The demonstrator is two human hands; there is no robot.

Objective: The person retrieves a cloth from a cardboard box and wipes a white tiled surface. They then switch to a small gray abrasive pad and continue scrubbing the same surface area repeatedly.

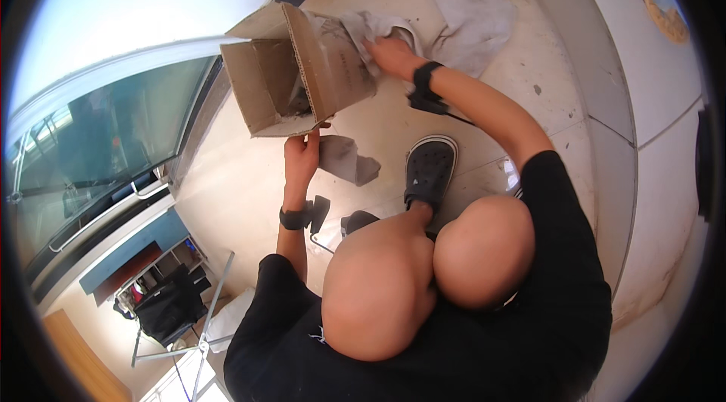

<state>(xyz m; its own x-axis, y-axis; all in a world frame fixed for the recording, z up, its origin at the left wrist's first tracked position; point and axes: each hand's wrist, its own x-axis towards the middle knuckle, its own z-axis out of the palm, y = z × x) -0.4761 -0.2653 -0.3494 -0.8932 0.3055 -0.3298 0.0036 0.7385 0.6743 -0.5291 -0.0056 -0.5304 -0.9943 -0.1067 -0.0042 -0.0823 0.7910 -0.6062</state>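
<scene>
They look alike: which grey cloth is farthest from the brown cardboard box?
The rightmost grey cloth; one cloth is by the left hand, another the right hand.

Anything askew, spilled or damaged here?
Yes: the cardboard box is tipped, its mouth open toward the left, with something dark, unidentifiable, inside. Beyond the right hand, a grey cloth lies rumpled on the floor near a dark smudge.

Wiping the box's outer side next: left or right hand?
Right hand, likely: it's on a grey cloth at that side of the cardboard box. The left hand is at the box's lower edge by the opening, better placed to steady it.
</scene>
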